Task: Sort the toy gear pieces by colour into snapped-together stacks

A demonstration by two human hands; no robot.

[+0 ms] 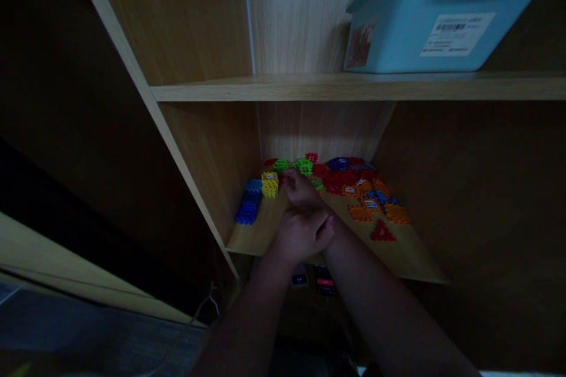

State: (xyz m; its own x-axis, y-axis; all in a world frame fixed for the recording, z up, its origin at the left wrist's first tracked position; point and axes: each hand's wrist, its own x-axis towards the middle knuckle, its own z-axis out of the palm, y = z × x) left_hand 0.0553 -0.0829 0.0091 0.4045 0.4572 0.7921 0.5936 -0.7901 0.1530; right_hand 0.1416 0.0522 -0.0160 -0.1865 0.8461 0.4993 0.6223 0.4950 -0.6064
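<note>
Colourful plastic interlocking pieces lie spread over a low wooden shelf board [411,256]. At the left are a yellow piece [269,184] and a stack of blue pieces [248,205]; green pieces [303,165] and red pieces [336,179] lie at the back, and orange pieces [375,209] at the right. My right hand [303,189] reaches into the pile, palm down, with its fingertips curled right beside the yellow piece. My left hand [301,234] rests just in front of it on the shelf with its fingers curled shut. What either hand holds is hidden in the dim light.
A light blue plastic box [424,23] with a barcode label stands on the upper shelf [309,87]. Wooden side panels [194,159] wall in the compartment. A single red triangle piece [382,232] lies near the front. Small lit devices [312,278] sit below the shelf edge.
</note>
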